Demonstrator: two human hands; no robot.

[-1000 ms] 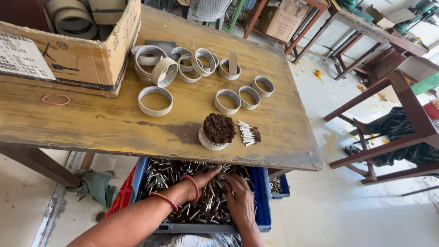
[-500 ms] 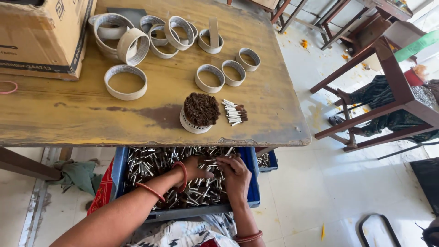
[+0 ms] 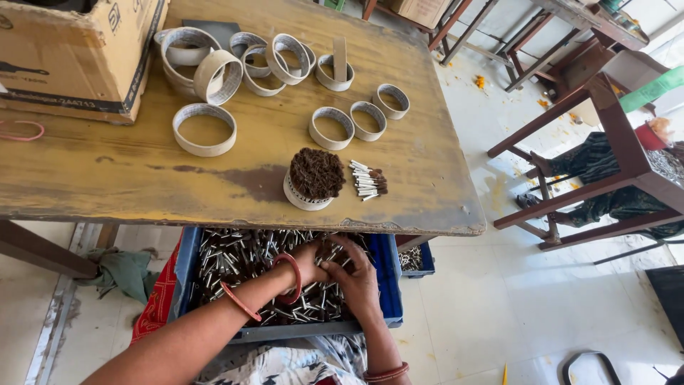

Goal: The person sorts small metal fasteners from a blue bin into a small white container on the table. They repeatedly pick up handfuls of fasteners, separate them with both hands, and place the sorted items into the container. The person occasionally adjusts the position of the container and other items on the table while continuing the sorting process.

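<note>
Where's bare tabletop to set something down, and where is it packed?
Free: the table's near-left stretch, bordered by the cardboard box, the large ring and the filled ring. Also the right edge strip past the small rings and loose sticks. Crowded: the ring cluster at the far side, and the blue crate, where both hands dig.

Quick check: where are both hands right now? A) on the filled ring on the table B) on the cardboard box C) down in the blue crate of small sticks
C: the left hand and right hand are together in the blue crate below the table edge.
</note>
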